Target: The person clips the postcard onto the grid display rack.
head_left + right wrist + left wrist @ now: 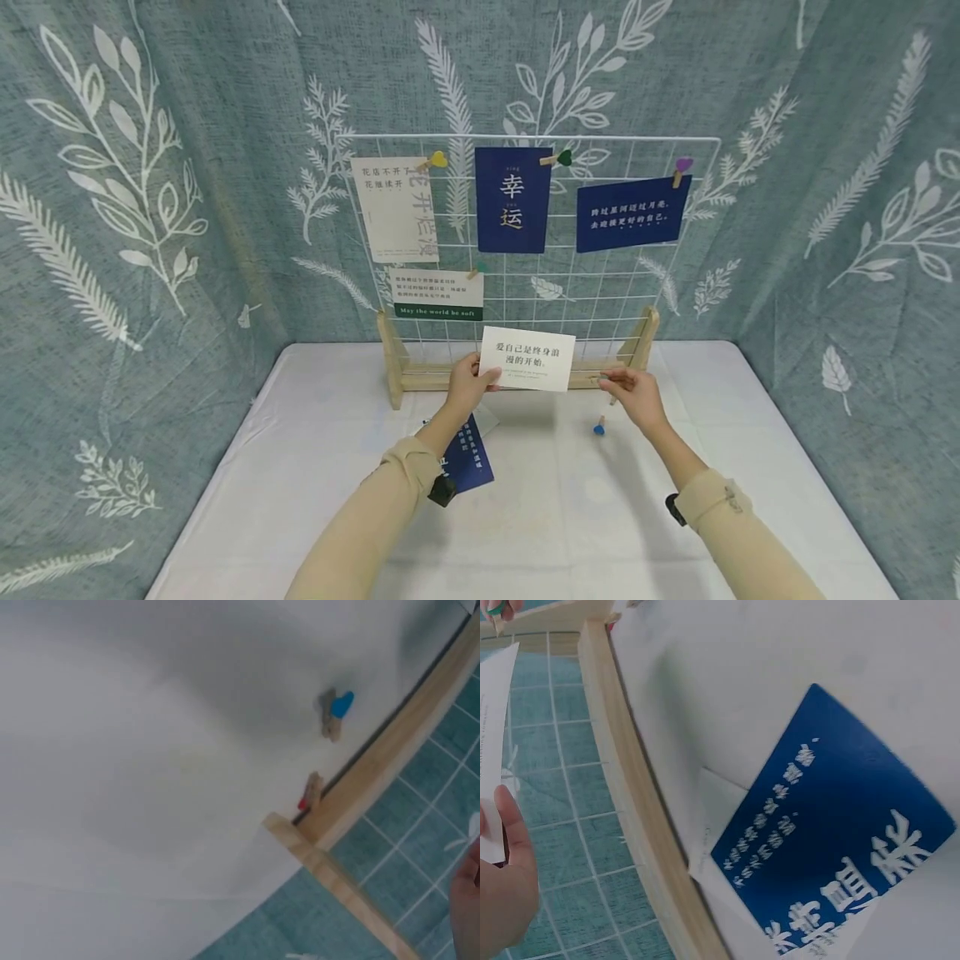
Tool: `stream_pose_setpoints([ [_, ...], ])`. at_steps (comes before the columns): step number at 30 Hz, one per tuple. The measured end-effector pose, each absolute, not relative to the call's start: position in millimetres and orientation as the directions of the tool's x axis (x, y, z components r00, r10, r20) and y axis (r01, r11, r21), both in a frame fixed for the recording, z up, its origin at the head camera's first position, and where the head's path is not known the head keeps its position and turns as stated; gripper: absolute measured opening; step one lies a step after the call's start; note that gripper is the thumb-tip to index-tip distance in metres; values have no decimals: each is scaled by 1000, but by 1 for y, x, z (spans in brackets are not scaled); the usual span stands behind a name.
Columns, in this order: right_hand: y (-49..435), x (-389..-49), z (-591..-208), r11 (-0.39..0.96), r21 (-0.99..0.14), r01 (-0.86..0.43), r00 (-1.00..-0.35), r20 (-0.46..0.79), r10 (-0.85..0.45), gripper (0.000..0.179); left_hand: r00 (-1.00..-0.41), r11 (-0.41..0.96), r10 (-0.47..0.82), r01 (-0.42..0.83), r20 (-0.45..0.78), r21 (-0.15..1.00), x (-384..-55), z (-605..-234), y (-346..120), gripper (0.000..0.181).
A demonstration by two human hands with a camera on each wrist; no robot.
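Observation:
My left hand (467,387) pinches a white card (528,358) with Chinese lettering by its lower left corner, thumb in front. The card is in front of the lower part of a white wire grid rack (562,136). To the right, the fingers of my right hand (637,396) pinch a small wooden clothespin (499,622) with a green top, seen at the upper left of the left wrist view. Below my left hand, a dark blue card (474,457) lies on the table over paler cards.
Four cards hang on the grid, among them a navy one (513,200) held by a green heart clothespin (562,157). Wooden feet (390,358) support the rack. A blue heart clothespin (599,430) and a red one (310,791) lie near its base on the white table (300,500).

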State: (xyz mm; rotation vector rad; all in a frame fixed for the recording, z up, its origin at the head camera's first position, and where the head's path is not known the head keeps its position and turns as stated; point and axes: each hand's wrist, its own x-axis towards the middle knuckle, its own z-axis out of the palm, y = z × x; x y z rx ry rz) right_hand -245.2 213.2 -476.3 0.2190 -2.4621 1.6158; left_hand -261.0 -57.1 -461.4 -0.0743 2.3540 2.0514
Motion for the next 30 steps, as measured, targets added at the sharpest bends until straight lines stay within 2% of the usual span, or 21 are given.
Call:
stream_pose_setpoints([
  [7,209,-250,-462,415,-892,-179,-981,196,-2,25,-999,140,-32,-41,-37,989,-268,-452,-53,34],
  [12,202,-253,-454,410,-895,-173,-980,197,17,26,-998,130,-56,-46,-39,991,-272,-445,-49,31],
  [30,206,-275,-398,536,-778,-327,-907,418,53,23,-996,119,-64,49,57,992,-286,-423,-35,27],
])
